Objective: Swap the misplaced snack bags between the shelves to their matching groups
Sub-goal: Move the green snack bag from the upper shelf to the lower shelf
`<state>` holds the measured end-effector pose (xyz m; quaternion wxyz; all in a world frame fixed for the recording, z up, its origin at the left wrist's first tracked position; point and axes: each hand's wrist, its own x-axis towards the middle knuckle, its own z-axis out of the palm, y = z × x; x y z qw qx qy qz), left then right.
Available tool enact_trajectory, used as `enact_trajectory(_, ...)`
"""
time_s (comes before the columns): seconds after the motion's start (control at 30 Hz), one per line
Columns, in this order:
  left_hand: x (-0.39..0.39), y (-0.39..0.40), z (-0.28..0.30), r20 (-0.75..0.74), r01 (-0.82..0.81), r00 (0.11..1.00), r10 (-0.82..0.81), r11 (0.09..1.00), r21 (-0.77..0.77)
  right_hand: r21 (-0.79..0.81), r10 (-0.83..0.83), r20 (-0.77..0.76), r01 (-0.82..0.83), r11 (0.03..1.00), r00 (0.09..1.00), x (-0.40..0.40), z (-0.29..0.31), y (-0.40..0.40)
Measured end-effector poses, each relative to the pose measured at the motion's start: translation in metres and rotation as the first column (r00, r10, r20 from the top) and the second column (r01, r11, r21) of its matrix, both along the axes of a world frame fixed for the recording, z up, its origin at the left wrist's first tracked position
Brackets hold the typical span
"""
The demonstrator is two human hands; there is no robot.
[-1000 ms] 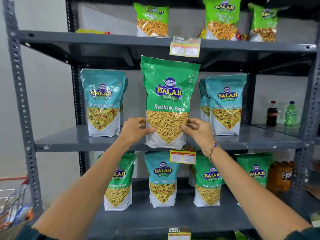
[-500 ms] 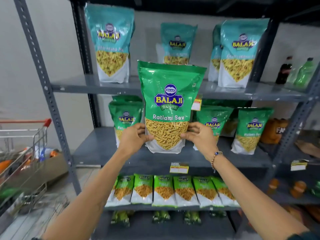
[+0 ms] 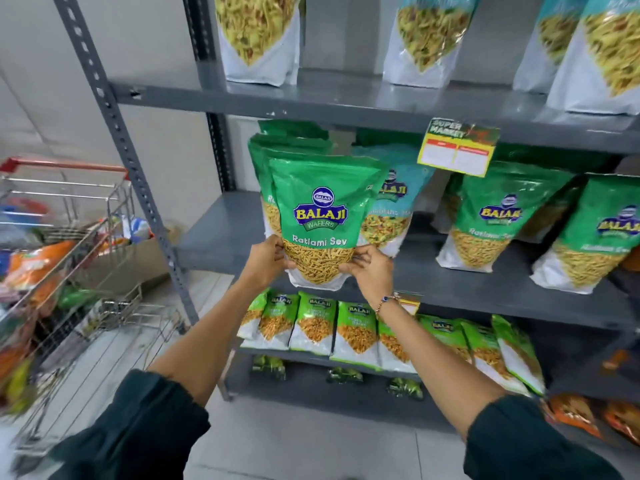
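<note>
A green Ratlami Sev bag (image 3: 320,216) is upright in front of the middle shelf (image 3: 221,237). My left hand (image 3: 266,259) grips its lower left edge and my right hand (image 3: 369,270) its lower right edge. Right behind it stand more green bags (image 3: 277,147) at the shelf's left end. A teal snack bag (image 3: 391,209) stands just to the right among the green ones, half hidden by the held bag. Further right are other green Ratlami Sev bags (image 3: 495,216). Teal-and-white bags (image 3: 424,39) line the shelf above.
A wire shopping cart (image 3: 65,244) full of goods stands on the left, close to the rack's upright post (image 3: 114,133). A price tag (image 3: 459,147) hangs from the upper shelf edge. Small green packets (image 3: 349,330) fill the shelf below.
The view has dropped from the teal shelf to the green one. Both hands have carried the green bag down and forward, up to the green bags at the middle shelf's left end.
</note>
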<state>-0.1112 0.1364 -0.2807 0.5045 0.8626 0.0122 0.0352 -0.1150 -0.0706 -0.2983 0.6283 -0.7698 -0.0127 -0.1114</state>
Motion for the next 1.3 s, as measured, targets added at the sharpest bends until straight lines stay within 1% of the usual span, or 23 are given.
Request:
enact_trajectory(0.1,0.023,0.013,-0.01,-0.003,-0.041,0.999,0.041,0.999,0.03,-0.019,0.032,-0.022,-0.033,0.999,0.999,0.026,-0.008,0.013)
enact_trajectory(0.27,0.058,0.028,-0.015,0.002,-0.091,0.996,0.091,0.994,0.054,-0.025,0.046,-0.017,-0.046,0.999,0.999,0.063,-0.014,0.031)
enact_trajectory(0.37,0.075,0.034,-0.022,-0.021,-0.11,0.993,0.112,0.991,0.082,-0.049,0.042,-0.028,-0.044,0.998,0.999,0.082,-0.024,0.036)
enact_trajectory(0.67,0.092,0.027,-0.044,-0.034,-0.138,0.99,0.139,0.989,0.051,-0.069,0.033,-0.042,-0.036,0.997,0.999,0.103,-0.044,0.032)
enact_trajectory(0.77,0.092,0.027,-0.043,-0.065,-0.12,0.99,0.122,0.992,0.043,-0.074,0.052,-0.037,-0.055,0.996,0.998,0.104,-0.044,0.031)
enact_trajectory(0.8,0.092,0.028,-0.041,-0.084,-0.111,0.99,0.116,0.992,0.06,-0.076,0.065,-0.035,-0.067,0.995,0.997,0.104,-0.044,0.03)
enact_trajectory(0.83,0.093,0.028,-0.04,-0.097,-0.119,0.987,0.131,0.986,0.113,-0.079,0.084,-0.039,-0.087,0.993,0.996,0.104,-0.043,0.029)
enact_trajectory(0.87,0.092,0.028,-0.04,-0.111,-0.15,0.978,0.175,0.967,0.208,-0.073,0.109,-0.044,-0.112,0.991,0.993,0.103,-0.043,0.027)
enact_trajectory(0.93,0.084,0.022,-0.04,-0.123,-0.223,0.947,0.298,0.881,0.417,-0.058,0.16,-0.059,-0.163,0.985,0.985,0.099,-0.045,0.022)
enact_trajectory(0.97,0.077,0.014,-0.038,-0.129,-0.214,0.942,0.311,0.849,0.483,-0.06,0.163,-0.066,-0.167,0.984,0.984,0.096,-0.047,0.018)
enact_trajectory(1.0,0.07,0.004,-0.039,-0.152,-0.164,0.949,0.276,0.843,0.512,-0.071,0.145,-0.073,-0.15,0.986,0.987,0.095,-0.05,0.013)
enact_trajectory(1.03,0.062,-0.009,-0.041,-0.173,-0.09,0.964,0.204,0.857,0.508,-0.092,0.105,-0.081,-0.113,0.989,0.991,0.093,-0.053,0.006)
enact_trajectory(1.07,0.057,-0.024,-0.044,-0.186,-0.008,0.976,0.109,0.881,0.472,-0.111,0.054,-0.081,-0.062,0.992,0.995,0.092,-0.057,-0.001)
enact_trajectory(1.13,0.049,-0.055,-0.049,-0.162,0.169,0.98,-0.116,0.915,0.367,-0.122,-0.066,-0.059,0.058,0.991,0.996,0.089,-0.061,-0.018)
enact_trajectory(1.17,0.047,-0.071,-0.049,-0.134,0.253,0.966,-0.219,0.905,0.343,-0.122,-0.125,-0.045,0.119,0.985,0.991,0.087,-0.061,-0.027)
enact_trajectory(1.2,0.048,-0.087,-0.049,-0.106,0.308,0.951,-0.289,0.893,0.327,-0.123,-0.182,-0.03,0.177,0.976,0.983,0.086,-0.06,-0.037)
enact_trajectory(1.23,0.05,-0.101,-0.048,-0.081,0.336,0.942,-0.327,0.896,0.291,-0.122,-0.233,-0.011,0.23,0.966,0.972,0.085,-0.058,-0.046)
enact_trajectory(1.3,0.059,-0.123,-0.046,-0.049,0.347,0.938,-0.344,0.922,0.174,-0.079,-0.331,0.022,0.332,0.94,0.943,0.09,-0.057,-0.067)
